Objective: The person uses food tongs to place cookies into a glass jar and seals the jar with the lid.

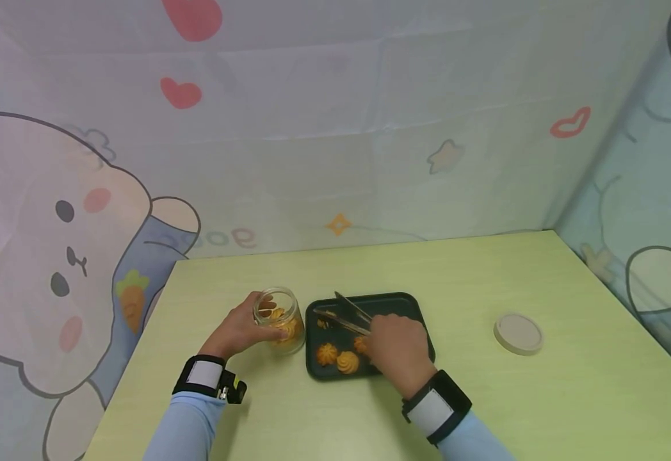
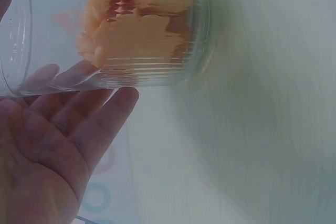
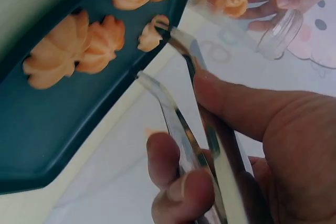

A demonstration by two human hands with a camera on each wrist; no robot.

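Observation:
My left hand (image 1: 255, 328) grips a clear ribbed glass jar (image 1: 280, 317) that is tilted toward the tray, with several orange cookies inside (image 2: 142, 30). In the left wrist view my left hand's fingers (image 2: 84, 119) lie under the jar's wall. My right hand (image 1: 390, 342) holds metal tongs (image 1: 344, 312) over a dark tray (image 1: 410, 307). The tongs (image 3: 176, 51) stand slightly apart, and one tip touches a small cookie piece (image 3: 149, 36). Three piped cookies (image 1: 341, 357) lie at the tray's near edge, just left of my right hand.
A round beige lid (image 1: 518, 333) lies flat on the green table (image 1: 485, 275) to the right of the tray. Cartoon-printed cloth walls (image 1: 335, 128) enclose the table at the back, left and right.

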